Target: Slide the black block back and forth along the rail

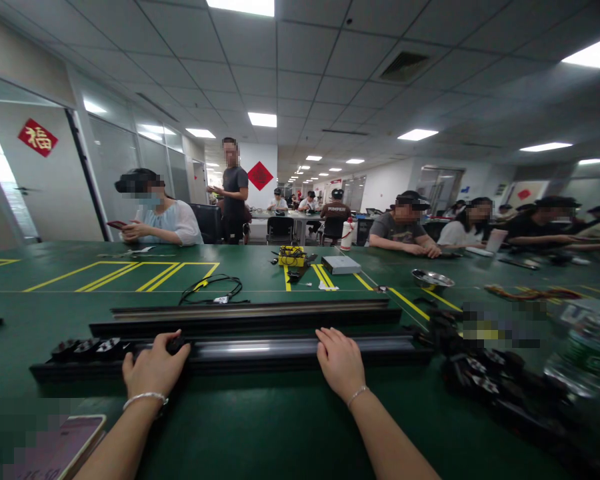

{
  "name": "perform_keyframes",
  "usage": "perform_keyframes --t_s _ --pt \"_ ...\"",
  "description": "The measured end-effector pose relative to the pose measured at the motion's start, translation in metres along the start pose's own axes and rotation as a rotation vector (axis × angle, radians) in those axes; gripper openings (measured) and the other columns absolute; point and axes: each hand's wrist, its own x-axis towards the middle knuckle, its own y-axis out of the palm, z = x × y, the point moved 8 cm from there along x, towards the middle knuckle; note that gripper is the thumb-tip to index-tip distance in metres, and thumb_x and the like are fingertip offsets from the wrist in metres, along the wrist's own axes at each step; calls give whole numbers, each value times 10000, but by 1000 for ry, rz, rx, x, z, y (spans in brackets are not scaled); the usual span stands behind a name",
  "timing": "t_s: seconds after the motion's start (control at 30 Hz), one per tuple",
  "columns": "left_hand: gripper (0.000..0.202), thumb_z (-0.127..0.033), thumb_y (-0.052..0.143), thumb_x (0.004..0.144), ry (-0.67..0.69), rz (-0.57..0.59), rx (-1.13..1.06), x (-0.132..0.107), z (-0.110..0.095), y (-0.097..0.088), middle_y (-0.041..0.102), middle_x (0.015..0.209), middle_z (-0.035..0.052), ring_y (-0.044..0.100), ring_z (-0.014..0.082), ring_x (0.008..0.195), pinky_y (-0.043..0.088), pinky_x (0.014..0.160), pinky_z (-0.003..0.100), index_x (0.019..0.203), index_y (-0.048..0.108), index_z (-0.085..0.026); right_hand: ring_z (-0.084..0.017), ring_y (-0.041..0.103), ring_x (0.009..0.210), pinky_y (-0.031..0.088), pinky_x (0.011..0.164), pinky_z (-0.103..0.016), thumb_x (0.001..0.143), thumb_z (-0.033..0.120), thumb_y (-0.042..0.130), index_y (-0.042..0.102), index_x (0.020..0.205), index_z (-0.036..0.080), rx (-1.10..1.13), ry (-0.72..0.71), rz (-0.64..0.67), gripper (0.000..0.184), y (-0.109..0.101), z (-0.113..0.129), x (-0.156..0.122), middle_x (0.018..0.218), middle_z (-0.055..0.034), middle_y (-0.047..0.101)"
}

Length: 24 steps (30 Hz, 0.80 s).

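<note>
A long black rail with a shiny grey inner channel lies crosswise in front of me. My left hand is closed around a small black fitting on the rail, left of its middle. Several similar black fittings with pale metal tops sit in a row at the rail's left end. My right hand rests on the right half of the rail, its fingers stretched out over the edge and holding nothing. Just behind lies a second long black rail, parallel to the first.
A pile of black fittings and a plastic water bottle stand at the right. A phone lies front left. Farther back are a black cable, a yellow bundle, a grey box and a metal bowl. People sit across the table.
</note>
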Motion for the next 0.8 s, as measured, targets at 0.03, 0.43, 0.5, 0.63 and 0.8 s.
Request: perform_keyframes --t_s 0.03,0.43,0.5,0.63,0.8 --pt "550 -565 283 718 7 -1 -7 0 -1 0 662 913 98 557 266 992 184 1004 462 1135 487 -270 -155 406 1162 266 932 -322 856 278 313 548 1151 260 -3 0 2 377 0 0 0 1207 -6 542" --pt "548 -572 302 712 29 -25 -22 1 -1 2 660 906 96 551 276 985 166 997 487 1135 490 -276 -151 407 1164 268 941 -320 854 281 310 546 1154 258 -11 4 15 383 0 0 1 1206 -5 542" --pt "548 -568 300 718 35 -31 -23 0 -1 2 657 896 92 547 275 989 158 998 487 1140 483 -271 -150 408 1163 268 942 -320 854 281 310 546 1155 257 -11 4 20 384 0 0 1 1207 -3 541" --pt "548 -568 287 726 41 -29 -33 0 -1 3 656 880 93 547 278 988 148 1001 486 1143 478 -269 -152 408 1162 269 941 -326 853 283 310 549 1150 258 -3 6 18 382 0 -1 1 1209 2 540" --pt "552 -569 291 724 46 -35 -30 -1 -2 3 653 895 102 543 274 998 145 1001 486 1145 477 -264 -153 411 1159 277 931 -321 853 276 316 553 1144 258 -9 -8 -2 376 1 -1 0 1202 3 545"
